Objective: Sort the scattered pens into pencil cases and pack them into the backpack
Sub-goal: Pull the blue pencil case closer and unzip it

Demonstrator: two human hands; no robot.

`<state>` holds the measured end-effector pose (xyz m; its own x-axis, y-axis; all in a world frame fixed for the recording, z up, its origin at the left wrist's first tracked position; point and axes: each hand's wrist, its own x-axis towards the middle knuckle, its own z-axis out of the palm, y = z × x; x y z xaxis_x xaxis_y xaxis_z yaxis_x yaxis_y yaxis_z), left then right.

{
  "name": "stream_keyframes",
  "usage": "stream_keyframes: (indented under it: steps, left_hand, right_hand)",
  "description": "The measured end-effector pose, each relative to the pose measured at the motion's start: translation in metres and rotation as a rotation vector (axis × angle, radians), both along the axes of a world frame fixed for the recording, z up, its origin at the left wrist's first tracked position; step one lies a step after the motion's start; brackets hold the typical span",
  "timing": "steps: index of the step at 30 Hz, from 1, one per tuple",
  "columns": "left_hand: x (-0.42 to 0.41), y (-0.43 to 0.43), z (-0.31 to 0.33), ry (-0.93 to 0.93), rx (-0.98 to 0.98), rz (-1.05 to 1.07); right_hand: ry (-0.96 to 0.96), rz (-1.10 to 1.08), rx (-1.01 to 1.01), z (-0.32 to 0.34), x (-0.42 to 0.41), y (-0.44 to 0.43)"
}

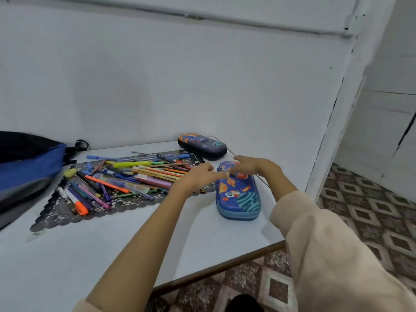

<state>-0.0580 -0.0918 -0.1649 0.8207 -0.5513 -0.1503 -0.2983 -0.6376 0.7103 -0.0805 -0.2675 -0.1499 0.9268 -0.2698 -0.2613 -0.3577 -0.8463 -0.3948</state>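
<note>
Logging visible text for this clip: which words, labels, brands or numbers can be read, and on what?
No text is readable.
Blue pencil case: space cartoons, no legible words.
Dark pencil case: pictures only, blurred.
Pens: any barrel print too small to read.
Blue backpack: no label shows.

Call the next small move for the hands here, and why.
Probably grip the blue pencil case and open it. The left hand and the right hand are both over its far end, fingers relaxed, holding nothing; contact is unclear. That case and the dark pencil case both look shut, and the pens lie loose on the mat.
</note>
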Motion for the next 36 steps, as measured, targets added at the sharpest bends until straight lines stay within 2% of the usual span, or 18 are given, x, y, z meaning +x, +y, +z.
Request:
stream_keyframes:
  steps: [2,4,7,10,12,14,18,23,28,36]
  left_hand:
    - [-0.013,-0.011,-0.015,0.071,-0.068,0.024]
    - [-0.020,-0.020,-0.029,0.052,-0.080,0.008]
    - [-0.030,-0.027,-0.035,-0.058,-0.019,-0.027]
    - [-0.033,-0.023,-0.036,-0.006,-0.077,-0.045]
    - [-0.028,-0.014,-0.035,0.057,-0.126,-0.061]
    - [-0.022,0.001,-0.032,0.137,-0.103,-0.094]
    - [-0.012,0.044,-0.017,0.201,0.045,-0.190]
    - [0.003,0.124,0.000,0.240,0.200,-0.262]
    - [0.015,0.197,0.008,0.234,0.254,-0.231]
    - [0.018,0.250,0.017,0.150,0.275,-0.172]
  right_hand:
    - [-0.095,-0.097,0.059,-0.020,0.008,-0.009]
    - [-0.174,-0.150,0.106,-0.035,0.016,-0.014]
    - [-0.244,-0.148,0.140,-0.045,0.024,-0.015]
    - [-0.248,-0.121,0.142,-0.043,0.032,-0.016]
    - [-0.205,-0.139,0.193,-0.038,0.034,-0.018]
    - [-0.065,-0.119,0.170,-0.028,0.031,-0.020]
    - [0.222,-0.031,0.093,-0.006,0.017,-0.025]
    - [0.417,0.184,0.215,0.005,0.005,0.008]
    - [0.430,0.351,0.287,0.002,0.011,0.060]
    - [0.316,0.339,0.445,-0.019,0.024,0.110]
